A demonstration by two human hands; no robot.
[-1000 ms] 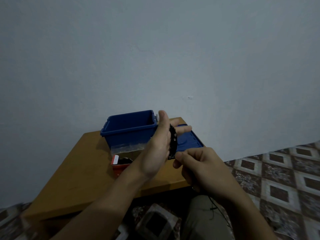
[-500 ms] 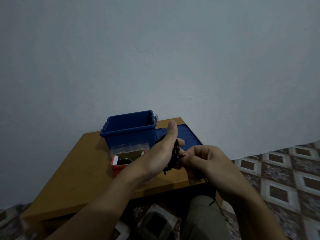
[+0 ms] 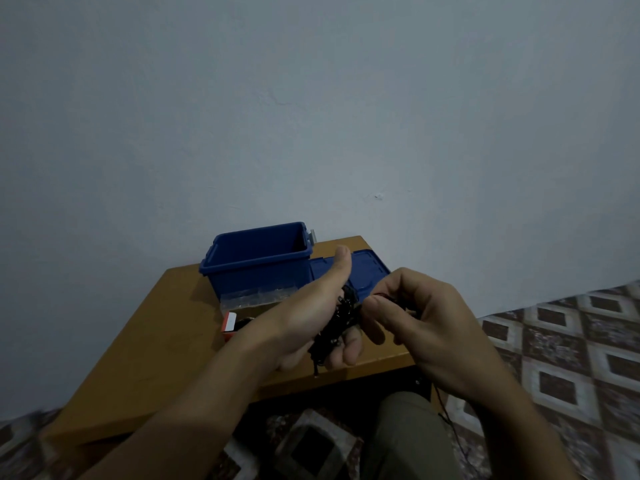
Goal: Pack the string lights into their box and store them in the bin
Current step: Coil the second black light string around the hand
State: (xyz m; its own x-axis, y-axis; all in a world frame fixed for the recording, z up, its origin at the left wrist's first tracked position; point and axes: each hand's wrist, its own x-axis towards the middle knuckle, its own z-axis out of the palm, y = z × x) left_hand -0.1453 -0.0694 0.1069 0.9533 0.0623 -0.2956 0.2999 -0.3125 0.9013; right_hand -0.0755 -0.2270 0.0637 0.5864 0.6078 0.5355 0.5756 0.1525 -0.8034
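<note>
Right hand (image 3: 426,317): pinches the loose wire, to feed it onto the coil.
Left hand (image 3: 311,313): closed around the string lights (image 3: 341,315), as a spool; since 0.5 s ago its fingers curl tighter.
Box (image 3: 230,322): orange, probably open, behind the wrist.
Bin (image 3: 256,268): open, waiting farthest.

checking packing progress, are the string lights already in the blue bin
No, the string lights are bundled in the left hand, in front of the blue bin.
</note>
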